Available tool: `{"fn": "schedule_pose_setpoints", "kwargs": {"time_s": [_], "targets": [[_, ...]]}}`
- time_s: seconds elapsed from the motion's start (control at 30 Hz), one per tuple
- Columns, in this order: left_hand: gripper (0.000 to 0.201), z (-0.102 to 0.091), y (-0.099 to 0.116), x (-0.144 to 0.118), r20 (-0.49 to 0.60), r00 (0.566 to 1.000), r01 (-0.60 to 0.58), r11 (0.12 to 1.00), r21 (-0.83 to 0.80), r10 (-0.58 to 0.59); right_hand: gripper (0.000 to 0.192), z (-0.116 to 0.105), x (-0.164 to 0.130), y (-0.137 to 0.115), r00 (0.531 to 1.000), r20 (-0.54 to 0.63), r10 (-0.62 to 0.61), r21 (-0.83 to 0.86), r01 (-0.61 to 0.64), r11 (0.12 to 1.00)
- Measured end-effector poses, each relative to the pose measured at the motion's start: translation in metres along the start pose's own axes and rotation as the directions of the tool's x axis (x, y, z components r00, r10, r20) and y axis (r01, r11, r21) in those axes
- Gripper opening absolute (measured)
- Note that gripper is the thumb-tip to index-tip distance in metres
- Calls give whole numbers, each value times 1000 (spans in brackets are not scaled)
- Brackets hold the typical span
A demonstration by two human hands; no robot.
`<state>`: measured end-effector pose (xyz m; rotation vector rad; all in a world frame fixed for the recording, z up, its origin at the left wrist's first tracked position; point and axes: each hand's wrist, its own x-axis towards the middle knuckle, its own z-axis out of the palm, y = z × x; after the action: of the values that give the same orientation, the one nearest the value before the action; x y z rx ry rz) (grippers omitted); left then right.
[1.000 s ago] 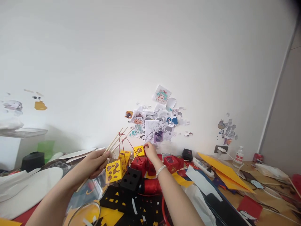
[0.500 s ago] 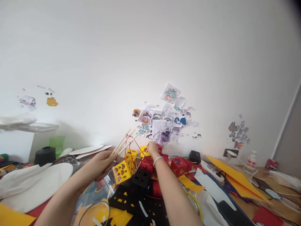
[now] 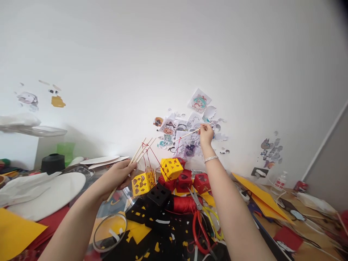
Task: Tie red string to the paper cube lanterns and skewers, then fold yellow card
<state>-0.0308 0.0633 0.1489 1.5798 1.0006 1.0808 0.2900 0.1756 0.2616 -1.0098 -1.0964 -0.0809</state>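
Thin wooden stick (image 3: 187, 135), pinched at one end by the raised right hand (image 3: 206, 133); a yellow paper cube lantern (image 3: 171, 169) hangs below it on red thread, hard to trace. Bundle of wooden sticks (image 3: 140, 154), gripped by the left hand (image 3: 119, 176); lower ends hidden. Cluttered table (image 3: 307, 214) beneath; white wall (image 3: 163, 54) with stickers behind.

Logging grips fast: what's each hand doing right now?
Left hand: closed on a bundle of sticks.
Right hand: closed on one stick, raised.
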Motion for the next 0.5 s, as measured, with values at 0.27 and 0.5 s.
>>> {"fn": "schedule_pose_setpoints", "kwargs": {"time_s": [0.27,0.5], "targets": [[36,8,2,3,-17,997,73,991,-114,-75,52,-56,-5,-44,987,61,-146,184,133,974],[35,27,-2,11,45,999,29,971,-236,-19,23,-75,-102,-54,827,62,-559,-19,561,828]]}}
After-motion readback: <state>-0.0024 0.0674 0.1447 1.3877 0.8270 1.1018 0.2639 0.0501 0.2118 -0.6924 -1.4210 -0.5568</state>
